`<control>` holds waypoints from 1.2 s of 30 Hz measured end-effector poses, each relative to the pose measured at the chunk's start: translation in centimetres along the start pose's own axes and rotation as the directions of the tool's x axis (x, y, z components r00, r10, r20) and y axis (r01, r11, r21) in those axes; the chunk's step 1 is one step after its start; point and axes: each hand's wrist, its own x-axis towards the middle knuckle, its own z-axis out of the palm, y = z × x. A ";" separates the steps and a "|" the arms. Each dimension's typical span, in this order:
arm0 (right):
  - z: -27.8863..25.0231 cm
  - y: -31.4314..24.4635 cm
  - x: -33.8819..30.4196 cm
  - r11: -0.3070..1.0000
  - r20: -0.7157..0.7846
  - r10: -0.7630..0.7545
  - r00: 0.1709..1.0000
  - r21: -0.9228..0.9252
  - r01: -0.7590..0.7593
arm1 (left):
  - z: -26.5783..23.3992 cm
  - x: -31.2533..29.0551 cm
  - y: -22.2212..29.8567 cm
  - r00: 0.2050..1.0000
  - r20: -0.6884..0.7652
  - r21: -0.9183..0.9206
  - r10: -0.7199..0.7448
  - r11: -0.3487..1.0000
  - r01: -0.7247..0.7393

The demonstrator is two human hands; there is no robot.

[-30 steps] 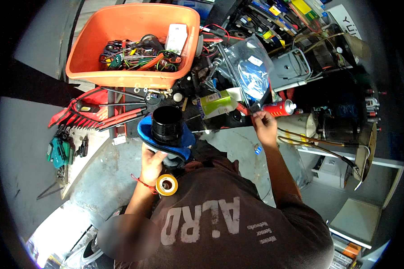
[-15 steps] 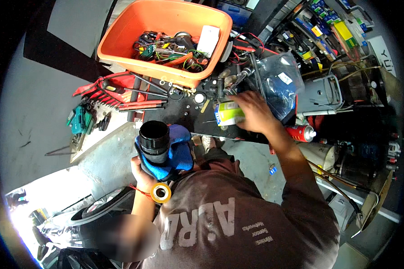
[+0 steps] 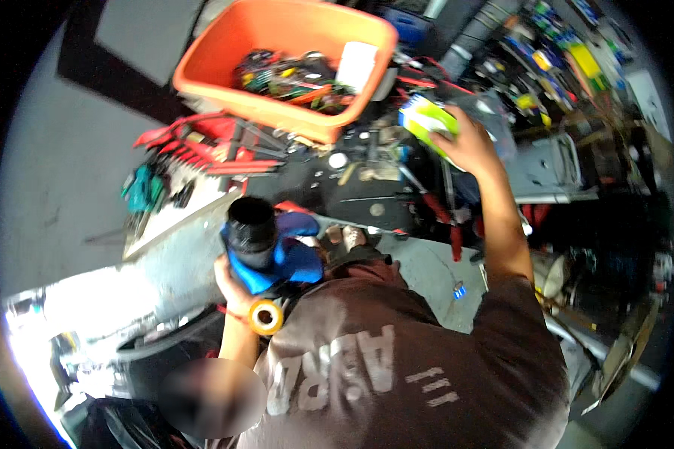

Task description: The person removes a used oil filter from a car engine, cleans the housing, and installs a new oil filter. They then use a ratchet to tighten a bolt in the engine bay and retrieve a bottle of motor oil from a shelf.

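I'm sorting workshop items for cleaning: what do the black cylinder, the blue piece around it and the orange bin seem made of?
Black cylinder: perhaps plastic, with soft grey highlights; blur leaves coated metal possible.
Blue piece: probably fabric, mostly matte, given its floppy folds.
Orange bin: likely moulded plastic, smooth, satin, judging by even colour and rounded corners.

the tools (image 3: 296,81) in the orange tub (image 3: 258,107) blur into one another. the left hand (image 3: 234,292) is partly hidden (the blue cloth (image 3: 301,263) hides most fingers).
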 end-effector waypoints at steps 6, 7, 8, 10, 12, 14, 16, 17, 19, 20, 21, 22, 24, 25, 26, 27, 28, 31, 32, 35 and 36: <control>1.2 -9.9 -7.4 0.765 0.112 -0.053 0.992 0.644 -0.032 | -1.2 0.8 0.4 0.975 -0.140 -0.222 -0.175 0.965 0.141; 1.1 -12.5 -8.8 0.688 0.197 -0.267 0.943 0.724 0.044 | -0.9 1.2 0.3 0.975 -0.165 -0.226 -0.151 0.968 0.112; 1.0 -15.2 -10.0 0.592 0.244 -0.464 0.851 0.800 0.094 | 0.3 1.6 0.4 0.985 -0.139 -0.176 -0.105 0.981 0.079; 0.5 -20.8 -11.5 0.559 0.292 -0.658 0.694 0.807 0.191 | 1.2 1.8 0.4 0.993 -0.037 -0.153 -0.113 0.983 0.106; 1.9 -25.0 -12.3 0.520 0.238 -0.787 0.570 0.752 0.405 | 1.1 2.1 0.5 0.991 -0.031 -0.225 -0.131 0.967 0.121; 3.1 -26.5 -12.8 0.569 0.287 -0.801 0.525 0.635 0.522 | 0.5 3.0 0.2 0.994 -0.006 -0.132 -0.106 0.986 0.104; 3.5 -26.8 -12.5 0.601 0.356 -0.791 0.497 0.605 0.523 | 0.3 3.3 -0.2 0.997 0.042 -0.079 -0.071 0.994 0.074; 3.0 -26.4 -12.4 0.530 0.233 -0.811 0.536 0.680 0.507 | 0.2 3.6 -0.2 0.993 0.079 -0.083 -0.087 0.992 0.093; 0.5 -24.7 -10.8 0.400 0.073 -0.788 0.612 0.816 0.417 | -0.1 3.4 -0.3 0.988 -0.038 -0.206 -0.148 0.969 0.137; -0.7 -23.1 -10.5 0.343 0.193 -0.668 0.719 0.937 0.068 | 0.6 2.8 0.0 0.969 -0.006 -0.294 -0.246 0.927 0.233; -1.9 -22.1 -9.4 0.270 0.124 -0.557 0.821 0.962 0.038 | 1.3 2.2 0.4 0.941 0.025 -0.376 -0.339 0.868 0.323; -1.6 -19.9 -8.8 0.144 0.074 -0.364 0.928 0.989 -0.023 | -1.9 3.6 -1.0 0.993 -0.117 -0.064 -0.014 0.998 0.006; -2.2 -17.6 -6.5 -0.014 -0.015 -0.261 0.965 1.000 0.012 | -1.9 3.1 -1.7 0.994 -0.105 0.077 0.005 0.997 0.003; -1.9 -16.5 -6.1 0.014 -0.005 -0.225 0.974 1.000 0.008 | -1.8 2.7 -1.9 0.995 -0.098 0.047 0.010 0.999 -0.006; -1.7 -15.9 -5.9 0.042 0.007 -0.191 0.982 0.999 0.001 | -1.4 2.1 -2.4 0.993 -0.116 0.073 0.030 0.997 -0.022; -1.8 -15.6 -5.7 0.098 -0.012 -0.269 0.963 0.994 0.040 | -0.8 1.8 -2.8 0.995 -0.081 0.028 0.063 0.998 -0.061; -1.7 -15.5 -5.9 0.141 -0.016 -0.342 0.939 0.988 0.068 | -0.2 1.1 -3.2 0.993 -0.065 -0.013 0.094 0.995 -0.095; 0.0 -15.8 -6.3 0.164 0.051 -0.409 0.911 0.986 0.018 | 0.2 -1.4 -4.8 0.978 -0.147 -0.053 0.148 0.986 -0.157; 1.0 -15.7 -6.1 0.121 0.083 -0.426 0.901 0.992 -0.034 | 0.3 -2.3 -5.3 0.971 -0.175 -0.084 0.163 0.980 -0.179; 3.6 -16.1 -5.7 -0.117 0.352 -0.376 0.857 0.900 -0.421 | 0.9 -6.2 -6.6 0.955 -0.193 -0.138 0.225 0.958 -0.253; 4.6 -16.0 -5.6 -0.171 0.403 -0.388 0.829 0.852 -0.494 | 1.3 -7.4 -7.3 0.942 -0.210 -0.168 0.260 0.940 -0.297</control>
